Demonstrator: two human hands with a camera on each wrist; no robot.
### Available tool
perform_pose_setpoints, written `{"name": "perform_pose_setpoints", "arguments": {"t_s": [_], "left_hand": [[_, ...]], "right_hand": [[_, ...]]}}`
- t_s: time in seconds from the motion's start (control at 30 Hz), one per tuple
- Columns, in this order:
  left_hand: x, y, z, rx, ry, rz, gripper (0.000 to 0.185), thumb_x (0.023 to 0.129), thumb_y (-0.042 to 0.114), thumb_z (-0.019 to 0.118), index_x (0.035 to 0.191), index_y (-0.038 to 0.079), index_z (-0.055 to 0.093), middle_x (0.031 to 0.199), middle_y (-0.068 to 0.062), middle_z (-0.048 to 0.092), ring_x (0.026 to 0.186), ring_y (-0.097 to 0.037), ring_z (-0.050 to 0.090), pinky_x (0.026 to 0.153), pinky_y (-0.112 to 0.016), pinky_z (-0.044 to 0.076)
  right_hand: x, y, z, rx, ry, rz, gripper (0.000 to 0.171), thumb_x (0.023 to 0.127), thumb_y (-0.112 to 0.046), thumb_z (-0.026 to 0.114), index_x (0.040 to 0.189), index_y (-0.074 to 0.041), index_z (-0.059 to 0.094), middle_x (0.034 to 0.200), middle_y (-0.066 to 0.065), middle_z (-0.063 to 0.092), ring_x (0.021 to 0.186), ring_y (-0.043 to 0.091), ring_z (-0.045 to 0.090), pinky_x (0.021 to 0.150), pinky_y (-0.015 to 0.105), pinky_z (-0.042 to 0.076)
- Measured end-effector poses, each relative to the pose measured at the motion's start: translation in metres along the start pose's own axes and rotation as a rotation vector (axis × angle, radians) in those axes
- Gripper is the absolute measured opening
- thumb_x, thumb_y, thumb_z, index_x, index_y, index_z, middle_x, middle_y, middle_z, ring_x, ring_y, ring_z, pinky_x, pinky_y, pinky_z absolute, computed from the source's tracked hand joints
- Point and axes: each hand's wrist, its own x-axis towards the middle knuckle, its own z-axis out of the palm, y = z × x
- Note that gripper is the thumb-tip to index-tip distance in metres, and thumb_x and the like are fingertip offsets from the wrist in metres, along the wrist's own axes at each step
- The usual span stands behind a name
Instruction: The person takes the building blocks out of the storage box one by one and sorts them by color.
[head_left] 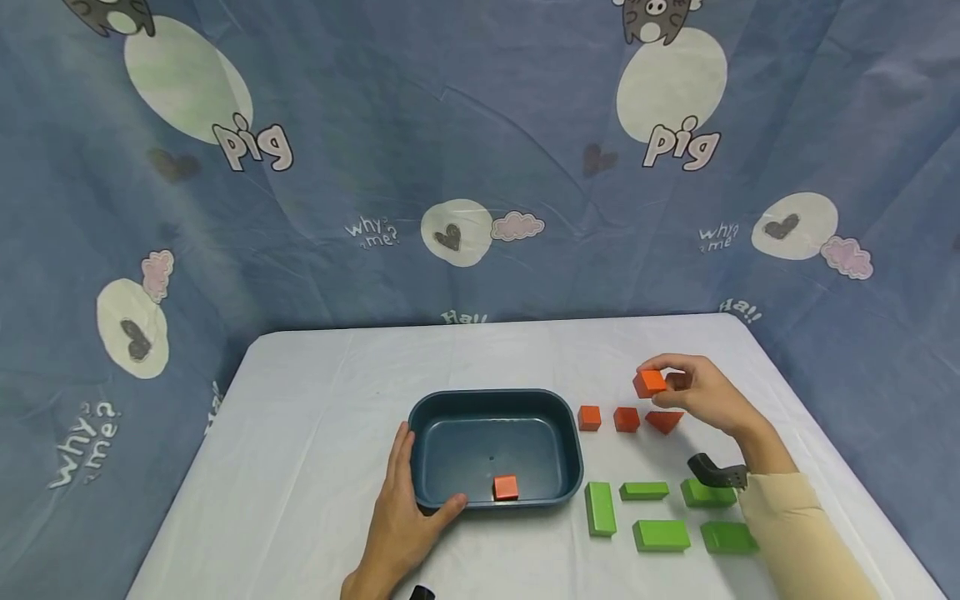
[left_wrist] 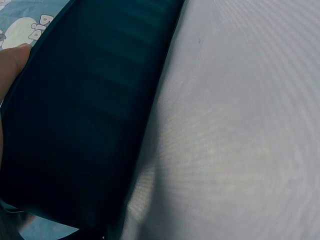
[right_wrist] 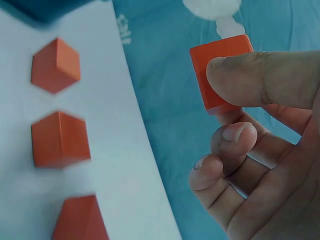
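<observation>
In the head view, my right hand (head_left: 697,387) is raised over the table's right side and pinches an orange block (head_left: 648,383) between thumb and fingers. The right wrist view shows the thumb flat on the block's face (right_wrist: 222,72), the lower fingers curled beneath. My left hand (head_left: 405,508) rests against the near left corner of a dark blue plastic bin (head_left: 495,400). Its fingers lie fairly straight along the left wall, and the thumb touches the front rim. One orange cube (head_left: 506,487) lies inside the bin, by the front wall. The left wrist view shows mainly the bin's outer wall (left_wrist: 95,110).
Right of the bin, two orange cubes (head_left: 589,418) (head_left: 627,419) and an orange triangular block (head_left: 664,421) form a row. Several green rectangular blocks (head_left: 661,535) lie nearer me, some close to the right sleeve (head_left: 802,533). A patterned blue curtain (head_left: 480,125) hangs behind the white table (head_left: 300,467).
</observation>
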Motion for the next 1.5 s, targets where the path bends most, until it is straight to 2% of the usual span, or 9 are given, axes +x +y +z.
{"name": "perform_pose_setpoints", "arguments": {"t_s": [0.23,0.47,0.73,1.0,1.37,1.5], "left_hand": [[0.000,0.000,0.001,0.008,0.003,0.007,0.113,0.078,0.049,0.086,0.160,0.005,0.024,0.169,-0.007,0.016,0.149,-0.033,0.029,0.111,-0.059,0.035],[-0.002,0.001,0.001,-0.003,0.005,-0.004,0.112,0.078,0.048,0.086,0.160,0.005,0.024,0.169,-0.005,0.016,0.149,-0.032,0.029,0.111,-0.058,0.036],[0.000,0.003,0.002,0.008,0.010,-0.003,0.113,0.077,0.049,0.086,0.160,0.005,0.024,0.169,-0.007,0.017,0.149,-0.033,0.029,0.111,-0.059,0.036],[0.000,0.001,0.003,0.025,0.019,0.001,0.113,0.076,0.049,0.087,0.160,0.006,0.024,0.169,-0.004,0.016,0.149,-0.033,0.029,0.110,-0.058,0.036],[0.000,0.001,0.001,0.015,0.009,-0.011,0.113,0.078,0.047,0.087,0.161,0.006,0.023,0.170,-0.004,0.014,0.150,-0.032,0.028,0.111,-0.058,0.035],[0.000,0.001,0.002,0.011,0.004,-0.015,0.113,0.078,0.048,0.086,0.161,0.007,0.023,0.170,-0.002,0.014,0.150,-0.032,0.027,0.112,-0.058,0.035]], "right_hand": [[-0.010,0.024,-0.015,-0.022,0.051,0.035,0.042,0.086,0.004,0.072,0.127,0.002,0.064,0.104,0.018,0.066,0.078,0.022,0.062,0.072,0.035,0.056],[-0.022,0.045,-0.026,-0.033,0.100,0.083,0.044,0.087,0.003,0.072,0.130,0.003,0.063,0.116,0.019,0.066,0.085,0.016,0.065,0.074,0.030,0.055],[-0.034,0.058,-0.040,-0.088,0.136,0.125,0.046,0.088,0.002,0.070,0.133,0.004,0.061,0.124,0.023,0.063,0.089,0.014,0.063,0.073,0.031,0.054],[-0.044,0.073,-0.046,-0.087,0.114,0.171,0.045,0.086,0.004,0.070,0.131,0.006,0.061,0.113,0.018,0.065,0.080,0.016,0.059,0.069,0.032,0.052],[-0.046,0.090,-0.045,-0.096,0.083,0.203,0.043,0.085,0.007,0.068,0.128,0.008,0.062,0.110,0.016,0.066,0.079,0.017,0.059,0.067,0.031,0.052],[-0.046,0.097,-0.044,-0.105,0.078,0.198,0.044,0.084,0.008,0.068,0.128,0.009,0.062,0.115,0.021,0.064,0.080,0.016,0.059,0.066,0.031,0.052]]}}
